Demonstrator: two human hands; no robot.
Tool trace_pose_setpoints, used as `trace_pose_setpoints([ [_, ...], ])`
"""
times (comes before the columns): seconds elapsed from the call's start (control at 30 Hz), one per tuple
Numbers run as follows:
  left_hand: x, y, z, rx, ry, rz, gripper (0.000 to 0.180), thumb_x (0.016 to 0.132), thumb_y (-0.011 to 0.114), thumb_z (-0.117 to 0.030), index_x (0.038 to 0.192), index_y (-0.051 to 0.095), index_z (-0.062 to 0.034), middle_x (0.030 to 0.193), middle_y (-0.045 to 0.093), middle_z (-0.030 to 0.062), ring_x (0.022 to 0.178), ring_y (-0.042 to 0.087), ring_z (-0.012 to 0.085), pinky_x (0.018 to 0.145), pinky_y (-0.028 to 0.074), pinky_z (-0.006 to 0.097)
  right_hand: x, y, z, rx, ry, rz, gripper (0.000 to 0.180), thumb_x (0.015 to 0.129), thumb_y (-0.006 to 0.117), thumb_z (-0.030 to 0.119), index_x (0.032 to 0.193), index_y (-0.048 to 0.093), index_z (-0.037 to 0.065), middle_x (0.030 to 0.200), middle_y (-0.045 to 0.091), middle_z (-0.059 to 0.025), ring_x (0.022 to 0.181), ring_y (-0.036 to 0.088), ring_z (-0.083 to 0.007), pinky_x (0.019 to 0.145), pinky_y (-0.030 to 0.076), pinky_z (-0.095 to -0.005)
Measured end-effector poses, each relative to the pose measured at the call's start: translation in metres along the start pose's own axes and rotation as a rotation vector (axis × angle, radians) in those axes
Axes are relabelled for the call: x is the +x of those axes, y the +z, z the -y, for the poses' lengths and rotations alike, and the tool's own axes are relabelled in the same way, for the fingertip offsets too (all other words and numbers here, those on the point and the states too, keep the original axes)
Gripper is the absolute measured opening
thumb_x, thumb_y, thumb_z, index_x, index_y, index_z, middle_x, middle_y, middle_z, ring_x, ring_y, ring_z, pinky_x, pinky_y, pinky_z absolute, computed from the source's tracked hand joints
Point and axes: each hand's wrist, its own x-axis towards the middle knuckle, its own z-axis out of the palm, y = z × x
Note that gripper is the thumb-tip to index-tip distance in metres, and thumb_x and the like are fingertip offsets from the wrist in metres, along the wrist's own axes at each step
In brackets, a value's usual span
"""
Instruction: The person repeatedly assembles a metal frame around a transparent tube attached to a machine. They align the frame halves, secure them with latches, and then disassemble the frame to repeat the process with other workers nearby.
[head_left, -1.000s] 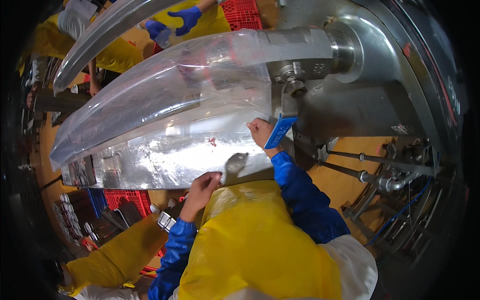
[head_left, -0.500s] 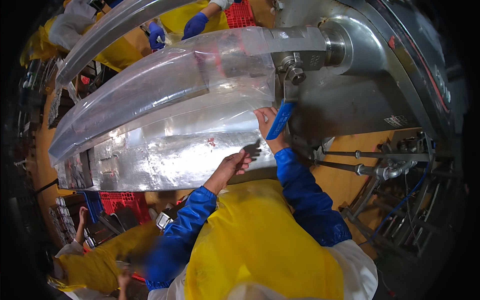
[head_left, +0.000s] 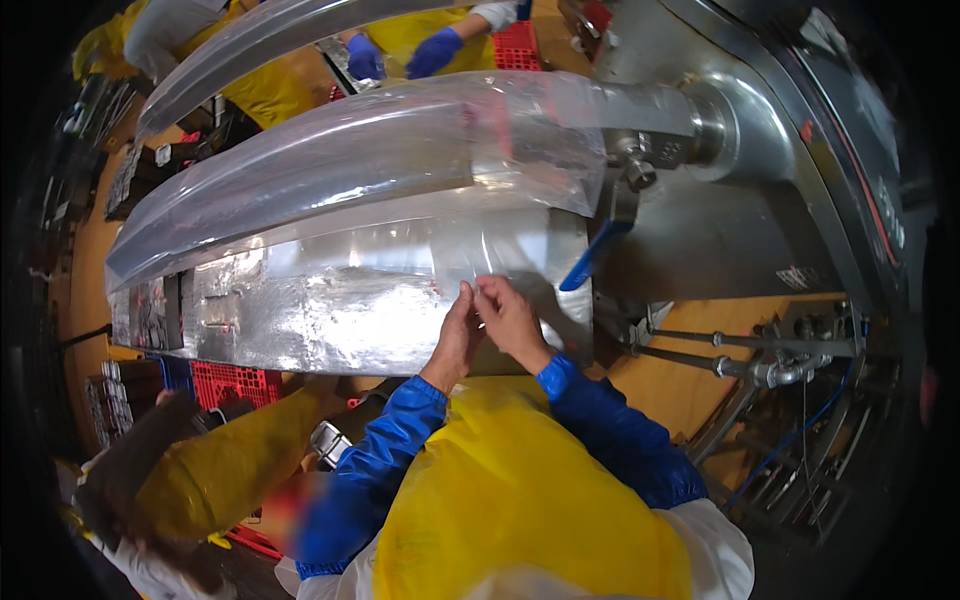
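Note:
My left hand (head_left: 456, 337) and my right hand (head_left: 512, 318) meet at the near edge of a long metal trough (head_left: 330, 300), fingertips pinching the lower edge of a clear plastic sheet (head_left: 480, 260) that drapes over it. The plastic belongs to a long clear casing (head_left: 350, 160) stretched over a steel tube from a round steel fitting (head_left: 715, 120) on the right. A blue lever handle (head_left: 590, 262) hangs just right of my right hand. Both arms wear blue sleeves over a yellow apron (head_left: 520, 500).
A large steel machine body (head_left: 800, 150) fills the right side, with rods and pipes (head_left: 760, 355) below it. Another person in yellow (head_left: 230, 465) stands at my lower left beside a red crate (head_left: 235, 382). Across the trough, blue-gloved hands (head_left: 435, 50) work by another red crate (head_left: 515, 45).
My right hand left the blue lever and came down left; my left hand rose to meet it. Both now pinch the plastic edge together.

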Motion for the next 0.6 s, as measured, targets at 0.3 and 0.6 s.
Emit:
trace_pose_setpoints([
  [0.3, -0.052, -0.041, -0.016, 0.068, -0.227, -0.291, 0.045, 0.112, 0.046, -0.045, 0.128, 0.064, -0.0070, 0.095, 0.068, 0.0076, 0.083, 0.064, 0.0184, 0.069, 0.054, 0.031, -0.018, -0.036, 0.043, -0.790, -0.420, 0.316, 0.061, 0.085, 0.080, 0.031, 0.141, 0.062, 0.015, 0.123, 0.058, -0.0150, 0.115, 0.054, -0.0343, 0.095, 0.047, -0.0483],
  [0.6, -0.110, -0.082, -0.034, 0.087, 0.012, -0.327, 0.049, 0.113, 0.043, -0.048, 0.131, 0.064, -0.0078, 0.108, 0.067, 0.0060, 0.092, 0.064, 0.0167, 0.072, 0.055, 0.033, -0.026, -0.009, 0.056, -0.544, -0.663, 0.225, 0.023, 0.084, 0.073, 0.008, 0.106, 0.078, 0.010, 0.105, 0.066, -0.0142, 0.098, 0.061, -0.0354, 0.087, 0.050, -0.0470],
])
